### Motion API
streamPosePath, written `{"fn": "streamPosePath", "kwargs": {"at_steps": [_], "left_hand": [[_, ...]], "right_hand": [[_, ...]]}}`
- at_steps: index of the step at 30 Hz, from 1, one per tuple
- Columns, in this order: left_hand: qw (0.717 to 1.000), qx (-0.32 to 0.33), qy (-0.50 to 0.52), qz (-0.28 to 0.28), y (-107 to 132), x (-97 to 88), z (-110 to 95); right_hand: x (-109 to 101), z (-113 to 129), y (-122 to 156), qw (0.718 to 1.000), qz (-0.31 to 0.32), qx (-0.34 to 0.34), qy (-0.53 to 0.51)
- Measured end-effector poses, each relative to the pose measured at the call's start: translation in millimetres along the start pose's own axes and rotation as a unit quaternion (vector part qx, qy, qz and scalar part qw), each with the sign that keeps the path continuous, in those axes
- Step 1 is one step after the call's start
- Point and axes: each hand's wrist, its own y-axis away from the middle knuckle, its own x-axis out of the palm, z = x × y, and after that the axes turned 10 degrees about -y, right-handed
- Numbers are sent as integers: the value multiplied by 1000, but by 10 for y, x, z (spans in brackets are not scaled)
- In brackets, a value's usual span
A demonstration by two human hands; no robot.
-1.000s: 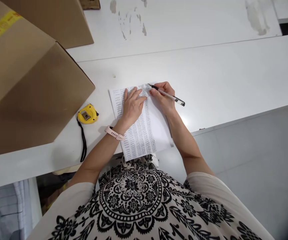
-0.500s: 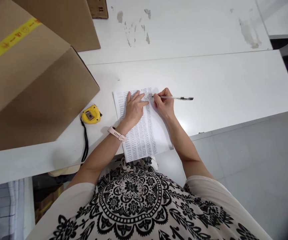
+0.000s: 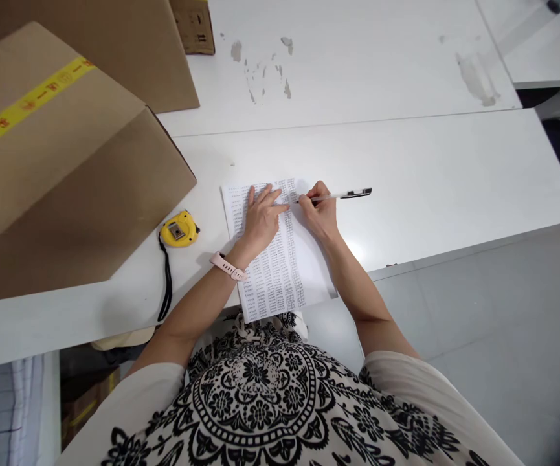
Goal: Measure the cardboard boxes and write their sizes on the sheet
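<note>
A sheet of paper (image 3: 272, 285) covered in columns of small dark writing lies on the white table, its near end hanging over the front edge. My left hand (image 3: 261, 217) rests flat on it with the fingers spread, the index finger pointing to the right-hand columns. In my right hand (image 3: 321, 210) a pen (image 3: 352, 193) is gripped, its tip at the paper just beside my left index finger. The pen's back end points to the right. A pale pink wristband (image 3: 228, 266) is on my left wrist.
Left of the paper sits a yellow tape measure (image 3: 179, 229) with a black strap. Big cardboard boxes (image 3: 90, 207) stand on the table's left side, one with yellow tape. The white table (image 3: 430, 175) stretches right; its front edge borders the grey floor (image 3: 478, 291).
The pen tip has moved slightly down the sheet, now near my left index fingertip, and the pen is tilted a little more. The whole view has shifted slightly.
</note>
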Motion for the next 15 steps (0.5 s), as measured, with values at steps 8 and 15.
{"fn": "streamPosePath", "kwargs": {"at_steps": [8, 15], "left_hand": [[1000, -4, -12, 7, 2, -29, -24], [1000, 5, -13, -7, 6, -20, -13]], "right_hand": [[3, -13, -2, 1000, 3, -14, -9], [1, -29, -10, 999, 3, -25, -19]]}}
